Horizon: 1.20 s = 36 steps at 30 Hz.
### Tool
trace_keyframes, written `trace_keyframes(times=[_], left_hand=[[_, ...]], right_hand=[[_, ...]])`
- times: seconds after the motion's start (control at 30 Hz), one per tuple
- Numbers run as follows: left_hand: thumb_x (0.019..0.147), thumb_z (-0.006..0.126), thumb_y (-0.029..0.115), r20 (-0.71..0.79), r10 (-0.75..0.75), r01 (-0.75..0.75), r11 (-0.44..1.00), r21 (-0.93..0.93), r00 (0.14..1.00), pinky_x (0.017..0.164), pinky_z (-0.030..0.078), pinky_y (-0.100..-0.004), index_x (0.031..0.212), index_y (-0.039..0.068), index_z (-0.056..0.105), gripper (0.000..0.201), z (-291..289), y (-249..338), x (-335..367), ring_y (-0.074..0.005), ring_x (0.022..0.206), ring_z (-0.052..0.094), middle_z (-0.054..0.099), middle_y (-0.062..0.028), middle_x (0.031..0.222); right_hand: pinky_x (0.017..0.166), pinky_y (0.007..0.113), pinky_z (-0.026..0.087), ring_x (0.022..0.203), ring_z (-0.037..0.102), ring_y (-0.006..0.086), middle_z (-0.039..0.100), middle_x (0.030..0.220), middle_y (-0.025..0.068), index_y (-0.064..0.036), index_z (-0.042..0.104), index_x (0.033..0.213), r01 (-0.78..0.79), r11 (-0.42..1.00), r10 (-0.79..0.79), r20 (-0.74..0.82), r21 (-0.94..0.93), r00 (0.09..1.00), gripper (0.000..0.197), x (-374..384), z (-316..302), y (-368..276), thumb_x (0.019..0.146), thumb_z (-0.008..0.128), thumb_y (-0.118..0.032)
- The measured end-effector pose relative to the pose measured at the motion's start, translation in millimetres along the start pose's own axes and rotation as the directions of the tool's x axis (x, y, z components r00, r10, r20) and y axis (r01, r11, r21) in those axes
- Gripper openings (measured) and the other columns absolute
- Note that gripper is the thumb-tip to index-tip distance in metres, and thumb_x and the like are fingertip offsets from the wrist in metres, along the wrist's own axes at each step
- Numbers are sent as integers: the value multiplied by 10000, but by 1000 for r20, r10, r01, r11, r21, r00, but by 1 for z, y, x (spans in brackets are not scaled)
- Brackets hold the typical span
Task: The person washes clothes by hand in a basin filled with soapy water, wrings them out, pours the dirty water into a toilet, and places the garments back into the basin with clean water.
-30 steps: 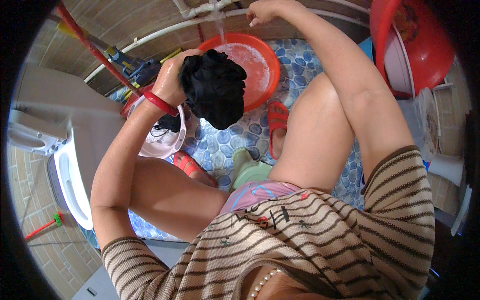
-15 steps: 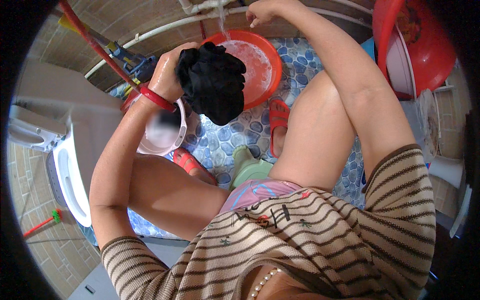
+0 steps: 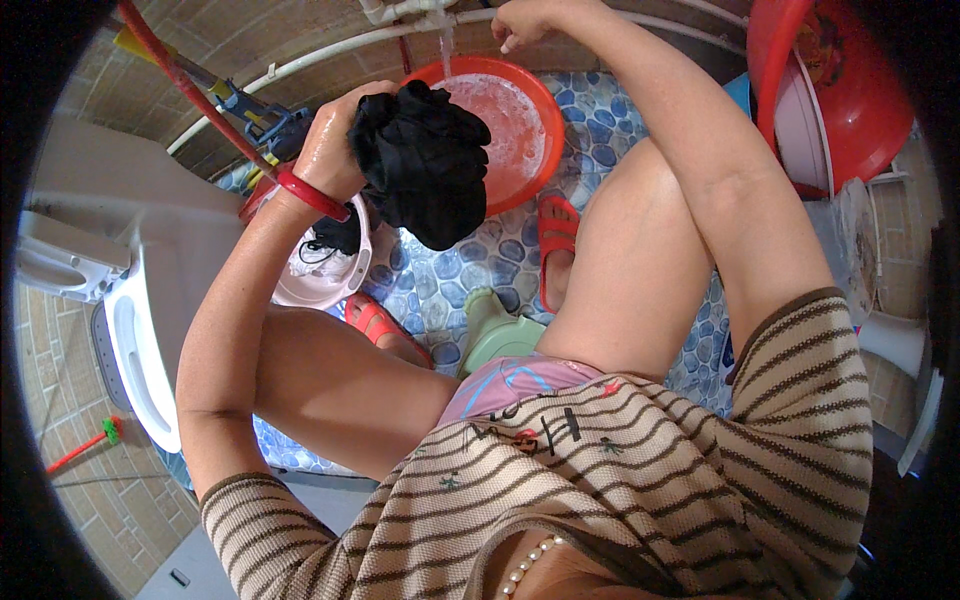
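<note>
A bunched black cloth garment (image 3: 425,165) hangs from my left hand (image 3: 345,135), whose fingers are closed on its upper left side. The garment hides part of the near-left rim of an orange-red basin (image 3: 552,130) on the floor. Foamy water fills the basin, and a stream of water (image 3: 446,45) falls into it from a white pipe fitting (image 3: 385,12) on the wall. Beyond the basin's right rim, my right hand (image 3: 520,25) is held near the wall pipe with its fingers curled in. Nothing shows in that hand, and the frame's top edge lies close to it.
A pale pink basin (image 3: 362,265) with white and black cloth stands left, partly behind my left wrist. A green stool (image 3: 500,345) is between my legs. Red and pink basins (image 3: 860,100) lean at the right. A white toilet (image 3: 145,350) is at the left; a red pole (image 3: 190,85) slants nearby.
The foam on the basin's water has shifted a little under the stream. My two hands and the black garment stay almost where they were.
</note>
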<state>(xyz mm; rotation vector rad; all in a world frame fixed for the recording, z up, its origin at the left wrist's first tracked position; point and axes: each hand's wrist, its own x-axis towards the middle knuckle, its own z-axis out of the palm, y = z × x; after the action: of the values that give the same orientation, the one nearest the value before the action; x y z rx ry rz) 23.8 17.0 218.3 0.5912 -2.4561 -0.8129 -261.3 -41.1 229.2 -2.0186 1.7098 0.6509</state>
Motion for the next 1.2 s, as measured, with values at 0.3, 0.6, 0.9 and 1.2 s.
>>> trace_keyframes(times=[0.3,0.6,0.9,1.2], left_hand=[[678,674,78,-28,32,-32,999,2,999,774,457,-332,972,1,546,330,1,2,2,-399,855,559,599,-197,898],[683,663,66,-10,8,-8,1000,-2,1000,772,455,-332,967,-7,541,317,0,-1,-1,-405,850,552,592,-207,887],[695,679,76,31,-14,13,999,43,999,817,452,-311,1034,-23,556,374,-3,4,2,-208,909,596,623,-132,981],[685,673,82,-47,10,-11,1000,-24,999,762,459,-332,967,-7,547,321,3,3,2,-401,850,560,596,-201,888]], right_hand=[[807,415,458,996,564,306,566,1165,146,-44,516,1215,93,989,-96,-18,-114,995,503,16,6,13,830,607,-354],[807,417,459,1008,562,306,583,1140,140,-48,544,1179,57,996,-60,-40,-71,997,483,3,2,1,823,614,-367],[850,413,446,1059,543,299,569,1170,137,-62,543,1191,83,989,-89,-41,-125,995,485,4,3,6,817,616,-362],[891,411,429,1105,517,292,542,1216,126,-72,524,1217,49,992,-53,-32,-120,998,486,-4,0,0,824,604,-347]])
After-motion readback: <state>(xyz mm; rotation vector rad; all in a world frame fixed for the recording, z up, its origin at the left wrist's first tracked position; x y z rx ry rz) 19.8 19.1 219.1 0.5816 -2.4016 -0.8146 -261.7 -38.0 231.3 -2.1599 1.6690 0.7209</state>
